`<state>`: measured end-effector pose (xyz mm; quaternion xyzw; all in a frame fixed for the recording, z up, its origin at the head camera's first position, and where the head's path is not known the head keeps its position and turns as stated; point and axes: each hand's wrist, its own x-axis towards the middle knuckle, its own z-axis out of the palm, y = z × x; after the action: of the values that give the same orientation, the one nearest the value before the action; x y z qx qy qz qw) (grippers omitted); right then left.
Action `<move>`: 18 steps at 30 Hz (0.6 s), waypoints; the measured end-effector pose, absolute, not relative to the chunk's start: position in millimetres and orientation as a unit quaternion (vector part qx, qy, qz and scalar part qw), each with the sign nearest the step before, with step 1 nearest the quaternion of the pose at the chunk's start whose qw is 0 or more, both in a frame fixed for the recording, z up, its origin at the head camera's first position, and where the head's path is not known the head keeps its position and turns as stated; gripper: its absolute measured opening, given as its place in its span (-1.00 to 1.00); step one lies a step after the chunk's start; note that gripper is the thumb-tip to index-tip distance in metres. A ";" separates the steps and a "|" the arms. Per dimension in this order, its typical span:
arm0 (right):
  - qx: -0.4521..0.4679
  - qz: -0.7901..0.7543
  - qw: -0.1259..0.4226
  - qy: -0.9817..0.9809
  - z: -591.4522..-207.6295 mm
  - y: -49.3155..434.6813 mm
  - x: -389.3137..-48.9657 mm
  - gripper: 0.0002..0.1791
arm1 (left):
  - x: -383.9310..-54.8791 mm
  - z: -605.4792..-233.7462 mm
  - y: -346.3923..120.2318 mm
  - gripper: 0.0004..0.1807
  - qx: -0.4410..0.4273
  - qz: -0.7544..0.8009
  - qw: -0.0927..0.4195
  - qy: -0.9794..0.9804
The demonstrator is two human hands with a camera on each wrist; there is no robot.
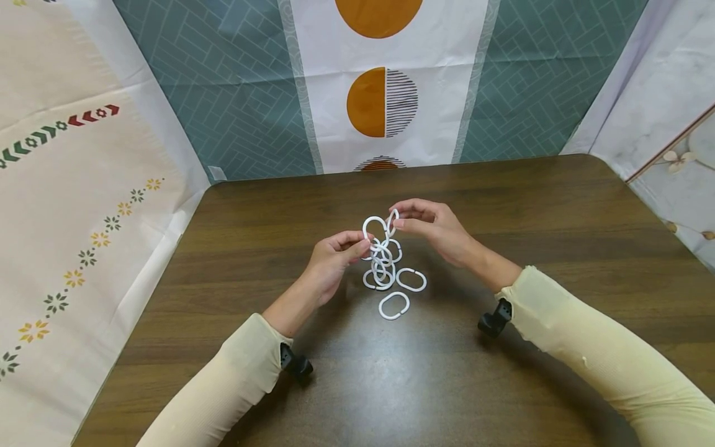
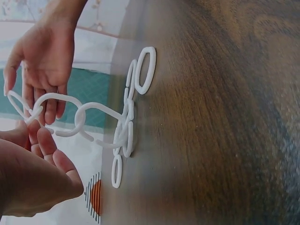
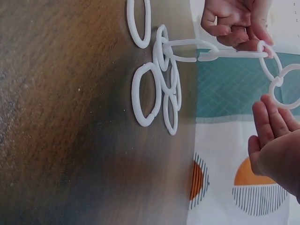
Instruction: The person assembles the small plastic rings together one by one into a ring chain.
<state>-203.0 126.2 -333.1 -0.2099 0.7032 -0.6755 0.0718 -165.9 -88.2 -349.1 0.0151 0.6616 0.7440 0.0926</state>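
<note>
White plastic oval links join into a short chain (image 2: 63,96) hanging between the two hands over the table. My left hand (image 1: 335,261) pinches one of the upper links (image 1: 373,218) between thumb and fingers. On the other side, my right hand (image 1: 441,233) holds the end link (image 3: 272,96) between thumb and fingertips, and that link is hooked through its neighbour. The chain's lower links gather in a small pile on the tabletop. Two separate links lie near the pile, one link (image 1: 412,290) to its right and another link (image 1: 381,308) closer to me.
The dark wood-grain table (image 1: 251,261) extends around the hands on all sides. Behind its far edge hangs a patterned cloth (image 1: 246,112) in teal and white with orange circles. A cream embroidered cloth (image 1: 72,205) covers the left side. Each wrist wears a small black camera (image 1: 494,318).
</note>
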 end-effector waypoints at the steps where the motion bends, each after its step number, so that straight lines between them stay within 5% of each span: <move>1: -0.206 -0.674 0.069 0.706 -332.7 125.6 -202.7 -0.67 | -165.9 -349.2 -88.3 -0.78 0.016 0.744 0.092 0.662; 18: -0.218 -0.713 0.109 0.657 -338.2 122.0 -205.4 -0.71 | -165.7 -349.8 -88.1 -0.76 0.020 0.745 0.086 0.661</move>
<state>-205.4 122.0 -338.2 -0.2179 0.6573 -0.7132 0.1089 -165.7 -88.1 -349.8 0.0204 0.6609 0.7453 0.0861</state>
